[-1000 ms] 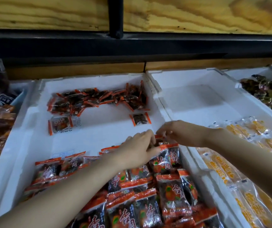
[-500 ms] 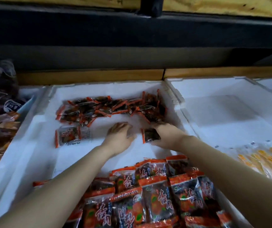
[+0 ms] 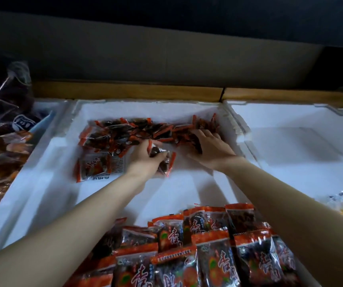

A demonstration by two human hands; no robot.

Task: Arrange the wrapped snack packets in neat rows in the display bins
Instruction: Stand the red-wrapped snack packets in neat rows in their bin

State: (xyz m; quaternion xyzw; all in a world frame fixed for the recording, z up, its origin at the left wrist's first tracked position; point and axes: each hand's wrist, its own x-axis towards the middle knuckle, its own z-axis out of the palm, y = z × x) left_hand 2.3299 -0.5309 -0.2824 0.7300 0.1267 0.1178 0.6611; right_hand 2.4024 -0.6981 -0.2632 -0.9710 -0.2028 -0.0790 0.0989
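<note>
Packet [image 3: 164, 162], likely light and slippery, is being gripped in the curled left hand [image 3: 143, 162], ideally by its sealed edge; the right hand [image 3: 212, 148] is being rested, fingers spread, on the row [image 3: 129, 134] beyond.

Dim grey wall [image 3: 145, 48] above a wooden ledge [image 3: 125, 93]

A white foam bin [image 3: 48, 166] is seen in the middle. A messy pile of small packets [image 3: 125, 133], dark with red-orange ends, is heaped along its back wall. One flat packet [image 3: 98, 166] is laid alone just in front of the pile. A dark packet [image 3: 165, 162] is held in the left hand [image 3: 143, 160]. More packets [image 3: 214, 255] with orange tops are lined up in overlapping rows at the near end.
</note>
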